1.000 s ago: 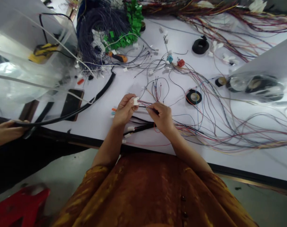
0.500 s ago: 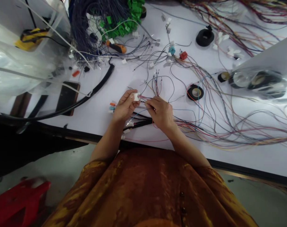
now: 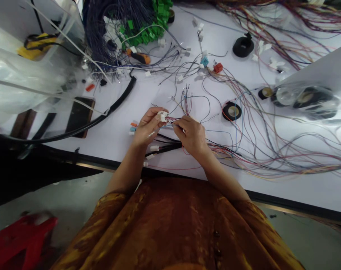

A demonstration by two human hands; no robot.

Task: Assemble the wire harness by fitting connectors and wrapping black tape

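A small white connector housing (image 3: 162,116) is pinched between the thumb and fingers of my left hand (image 3: 147,127). Thin wires, red and dark ones among them, run out of its right side. My right hand (image 3: 190,134) is closed on a thin wire (image 3: 170,122) just right of the housing; its tip is too small to make out. Loose wire ends with metal terminals (image 3: 186,90) stick up beyond my hands. Below them, black sleeved cables (image 3: 170,146) end in white connectors (image 3: 154,148) on the table.
Rolls of black tape (image 3: 232,111) lie to the right, near a long spread of loose wires (image 3: 260,153). A phone (image 3: 80,117) and a black tube (image 3: 122,96) are at left. An orange-handled tool (image 3: 140,57) lies by a bundle with green connectors (image 3: 150,33).
The white housing has tilted in my left hand, showing another face. A blue wire now reaches up between my hands. My right hand stays close to the same place.
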